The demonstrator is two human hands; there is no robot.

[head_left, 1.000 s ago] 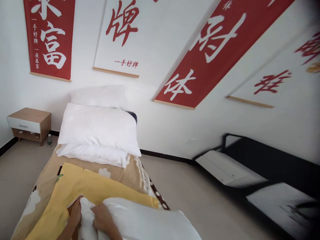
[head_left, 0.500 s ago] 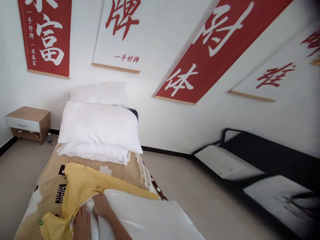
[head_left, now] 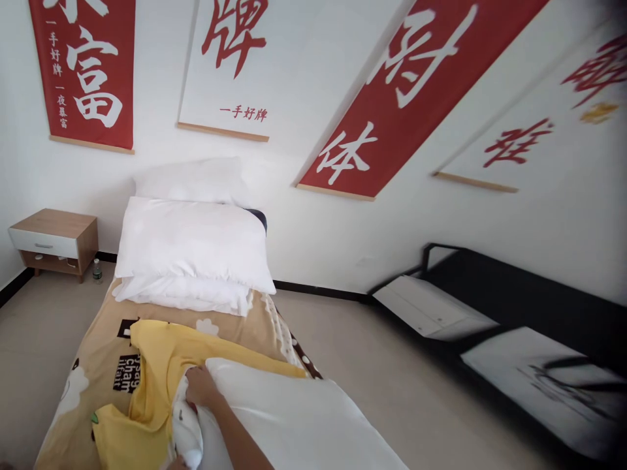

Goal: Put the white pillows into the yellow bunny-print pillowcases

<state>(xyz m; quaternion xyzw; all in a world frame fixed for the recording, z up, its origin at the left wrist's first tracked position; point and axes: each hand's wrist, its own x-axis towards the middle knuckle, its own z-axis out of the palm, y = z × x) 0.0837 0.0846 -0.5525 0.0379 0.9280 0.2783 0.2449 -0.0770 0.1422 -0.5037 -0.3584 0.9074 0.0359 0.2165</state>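
A yellow pillowcase (head_left: 157, 372) with a pale inner side lies rumpled on the bed, its opening turned toward me. Beside it on the right is a large white pillow (head_left: 294, 418). My right hand (head_left: 202, 390) is closed on the pillowcase's edge, right at the pillow's near left corner; its fingertips are partly hidden in the folds. Only a few fingers of my left hand (head_left: 177, 463) show at the bottom edge, closed on the lower rim of the pillowcase opening. White lining (head_left: 186, 427) shows between the two hands.
White pillows (head_left: 193, 241) are stacked at the bed's head, on a tan patterned sheet (head_left: 93, 352). A wooden nightstand (head_left: 53, 238) and a bottle (head_left: 97, 271) stand at left. At right is a black frame (head_left: 514, 281) with white boxes or bags. Scrolls (head_left: 337, 156) hang on the wall.
My left hand has moved down toward the bottom edge, drawing the pillowcase opening wider and baring more lining. My right hand stays near the pillow corner. The view has shifted slightly right.
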